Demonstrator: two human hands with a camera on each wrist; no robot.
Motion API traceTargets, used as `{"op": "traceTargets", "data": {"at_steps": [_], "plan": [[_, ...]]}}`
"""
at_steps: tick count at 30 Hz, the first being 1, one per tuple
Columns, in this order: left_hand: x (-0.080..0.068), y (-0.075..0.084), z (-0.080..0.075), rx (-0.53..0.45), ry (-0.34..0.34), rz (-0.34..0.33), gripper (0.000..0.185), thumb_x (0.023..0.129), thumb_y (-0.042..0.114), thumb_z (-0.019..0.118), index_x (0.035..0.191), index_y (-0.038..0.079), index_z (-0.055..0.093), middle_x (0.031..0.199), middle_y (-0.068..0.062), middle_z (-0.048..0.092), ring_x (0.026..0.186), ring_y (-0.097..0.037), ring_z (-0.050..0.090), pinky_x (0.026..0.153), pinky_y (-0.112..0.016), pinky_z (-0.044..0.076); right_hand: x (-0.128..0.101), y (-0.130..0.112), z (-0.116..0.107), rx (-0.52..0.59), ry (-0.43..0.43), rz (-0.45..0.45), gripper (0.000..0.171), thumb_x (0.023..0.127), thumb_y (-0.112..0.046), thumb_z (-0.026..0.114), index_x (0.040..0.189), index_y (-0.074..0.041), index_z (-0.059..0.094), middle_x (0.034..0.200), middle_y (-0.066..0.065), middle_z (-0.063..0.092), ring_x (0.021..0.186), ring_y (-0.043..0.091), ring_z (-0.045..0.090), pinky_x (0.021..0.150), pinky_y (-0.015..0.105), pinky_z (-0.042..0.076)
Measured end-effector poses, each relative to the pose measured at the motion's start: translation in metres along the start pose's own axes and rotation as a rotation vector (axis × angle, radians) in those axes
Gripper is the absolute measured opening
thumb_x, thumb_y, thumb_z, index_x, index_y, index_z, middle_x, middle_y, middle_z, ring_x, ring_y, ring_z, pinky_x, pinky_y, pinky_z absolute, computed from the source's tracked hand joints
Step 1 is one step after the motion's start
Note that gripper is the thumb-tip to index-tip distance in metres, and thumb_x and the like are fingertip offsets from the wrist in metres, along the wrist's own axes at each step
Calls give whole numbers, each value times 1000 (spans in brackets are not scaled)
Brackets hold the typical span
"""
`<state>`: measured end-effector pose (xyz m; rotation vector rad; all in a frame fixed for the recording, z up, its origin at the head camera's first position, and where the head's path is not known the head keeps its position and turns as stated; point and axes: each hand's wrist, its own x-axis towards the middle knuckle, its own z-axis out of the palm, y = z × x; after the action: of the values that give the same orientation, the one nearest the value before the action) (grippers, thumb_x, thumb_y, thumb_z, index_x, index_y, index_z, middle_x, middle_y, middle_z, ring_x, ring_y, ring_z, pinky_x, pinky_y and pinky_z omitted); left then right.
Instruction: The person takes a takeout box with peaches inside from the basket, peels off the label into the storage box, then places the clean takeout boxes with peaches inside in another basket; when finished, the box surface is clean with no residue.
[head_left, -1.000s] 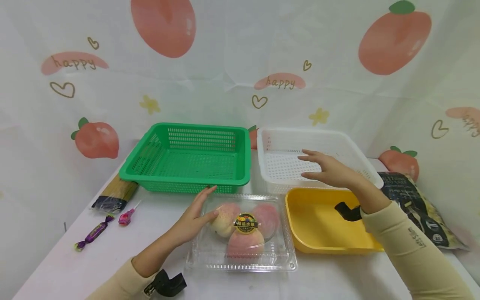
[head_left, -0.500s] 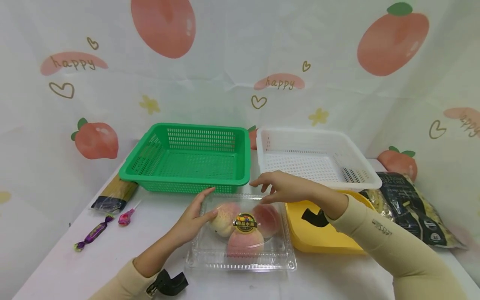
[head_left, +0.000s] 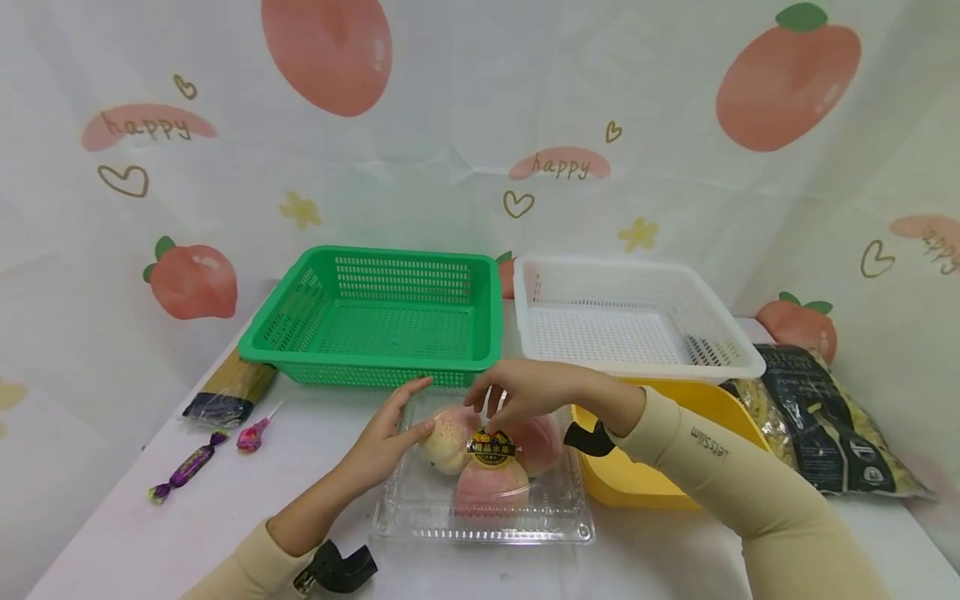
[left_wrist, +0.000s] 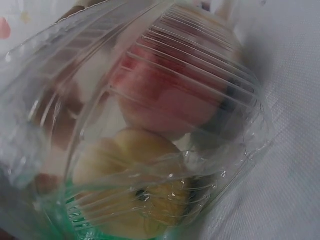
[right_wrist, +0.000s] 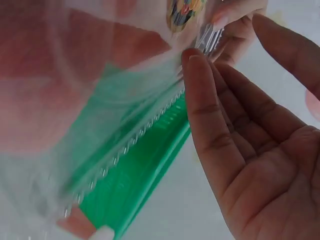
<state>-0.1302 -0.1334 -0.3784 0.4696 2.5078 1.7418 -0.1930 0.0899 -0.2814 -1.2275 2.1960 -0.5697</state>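
In the head view, a clear plastic fruit box point(head_left: 420, 531) with a round label point(head_left: 491, 454) holds three peaches, among them a pale one point(head_left: 441, 456) and a pink one point(head_left: 491, 492). My left hand point(head_left: 375, 450) grips its far-left corner, thumb on the lid and fingers along the edge. Over the box's far part hovers my right hand point(head_left: 521, 390), fingers bent loosely downward, close above the label. The right wrist view shows that hand's fingers point(right_wrist: 205, 105) near the box rim point(right_wrist: 140, 135), thumb spread apart. Through the plastic, the left wrist view shows a pink peach point(left_wrist: 165, 100).
Behind the box stand a green basket point(head_left: 375, 365) and a white basket point(head_left: 637, 367). A yellow tray point(head_left: 637, 496) is right of it, with a black food bag point(head_left: 832, 425) beyond. At left lie a packet point(head_left: 232, 387), a lollipop point(head_left: 252, 436) and a purple-wrapped candy point(head_left: 187, 467).
My right hand has moved left and downward from above the white basket to over the fruit box, its fingers bending downward. My left hand has stayed at the box's corner.
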Motion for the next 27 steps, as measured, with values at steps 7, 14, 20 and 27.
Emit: {"op": "traceTargets", "data": {"at_steps": [7, 14, 20, 27], "plan": [[1, -3, 0, 1, 0, 19, 56, 93, 15, 56, 142, 6, 33, 150, -20, 25, 141, -41, 13, 109, -64, 14, 13, 0, 6, -22, -33, -37, 33, 86, -5, 64, 118, 1, 61, 107, 8, 67, 90, 9, 62, 79, 16, 51], [1, -3, 0, 5, -3, 20, 56, 93, 15, 56, 142, 5, 33, 150, -21, 24, 141, -41, 13, 110, -64, 14, 19, 2, 10, -28, -32, -54, 17, 83, 1, 63, 101, 0, 66, 89, 7, 67, 78, 3, 59, 73, 14, 50], [1, -2, 1, 10, -4, 30, 55, 93, 16, 56, 142, 4, 33, 150, -21, 25, 141, -41, 14, 109, -64, 15, 22, 5, 13, 5, -27, -61, 8, 83, 3, 64, 90, 1, 67, 82, 6, 66, 70, 0, 54, 67, 13, 50], [1, -2, 1, 15, 7, 29, 55, 93, 15, 56, 142, 6, 34, 150, -20, 26, 141, -41, 15, 109, -64, 15, 22, 7, 13, 32, -36, -48, 4, 83, 2, 64, 83, -1, 67, 77, 5, 65, 65, 0, 51, 61, 13, 48]]}}
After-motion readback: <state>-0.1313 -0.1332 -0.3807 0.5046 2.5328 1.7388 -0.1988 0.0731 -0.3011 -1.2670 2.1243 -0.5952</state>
